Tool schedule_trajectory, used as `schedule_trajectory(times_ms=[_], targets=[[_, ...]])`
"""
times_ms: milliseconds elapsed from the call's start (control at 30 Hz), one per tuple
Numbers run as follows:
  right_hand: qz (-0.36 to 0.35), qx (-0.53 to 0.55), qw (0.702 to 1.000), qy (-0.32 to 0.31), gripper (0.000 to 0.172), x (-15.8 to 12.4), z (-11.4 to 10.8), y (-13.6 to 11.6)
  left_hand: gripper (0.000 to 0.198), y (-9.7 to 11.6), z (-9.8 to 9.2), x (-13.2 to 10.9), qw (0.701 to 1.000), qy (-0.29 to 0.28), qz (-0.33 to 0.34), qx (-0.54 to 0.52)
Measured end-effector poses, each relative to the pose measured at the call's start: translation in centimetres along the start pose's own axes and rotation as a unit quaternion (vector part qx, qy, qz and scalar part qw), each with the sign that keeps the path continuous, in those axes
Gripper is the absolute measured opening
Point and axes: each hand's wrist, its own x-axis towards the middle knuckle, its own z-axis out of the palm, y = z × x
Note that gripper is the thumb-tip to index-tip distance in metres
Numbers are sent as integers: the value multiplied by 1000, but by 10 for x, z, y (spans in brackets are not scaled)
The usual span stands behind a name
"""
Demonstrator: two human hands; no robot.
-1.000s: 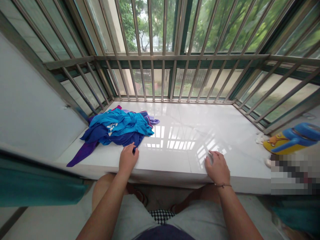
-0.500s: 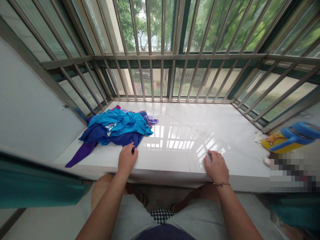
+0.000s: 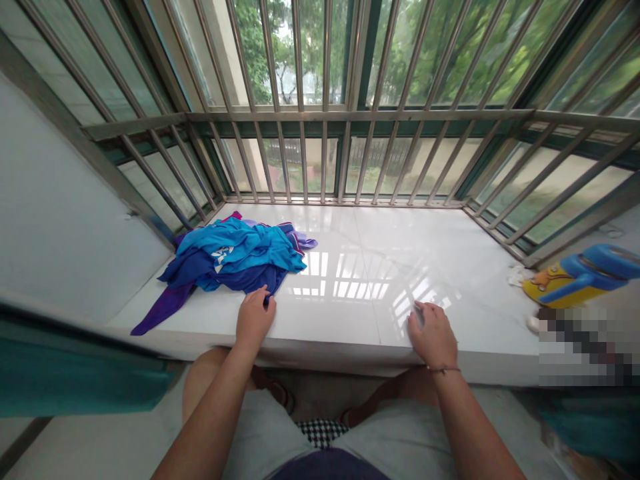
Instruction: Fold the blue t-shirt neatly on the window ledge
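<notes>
A crumpled pile of clothes (image 3: 250, 243), bright blue on top with dark blue, purple and pink pieces beneath, lies on the left of the glossy white sill (image 3: 400, 247). My left hand (image 3: 255, 318) rests at the sill's front edge, just before the pile's near side, with the thumb apart from loosely bent fingers and nothing visibly held. Whether its fingertips touch the dark blue cloth I cannot tell. Farther right, my right hand (image 3: 434, 330) rests at the same edge, thumb and fingers apart, holding nothing. A thin bracelet circles that wrist.
Metal bars (image 3: 325, 157) and windows enclose the sill's back and sides. On the right is a blue and yellow bottle (image 3: 570, 280) beside a crumpled white item (image 3: 519, 275); a pixelated patch hides what is nearby. Teal curtains (image 3: 75, 367) hang at both sides.
</notes>
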Motion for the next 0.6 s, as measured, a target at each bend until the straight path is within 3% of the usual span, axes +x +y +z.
schedule_trajectory(times_ms=[600], targets=[[-3,-4,1000,10,37,-1,2,1,24,0,0,0,1000,2,2,3]])
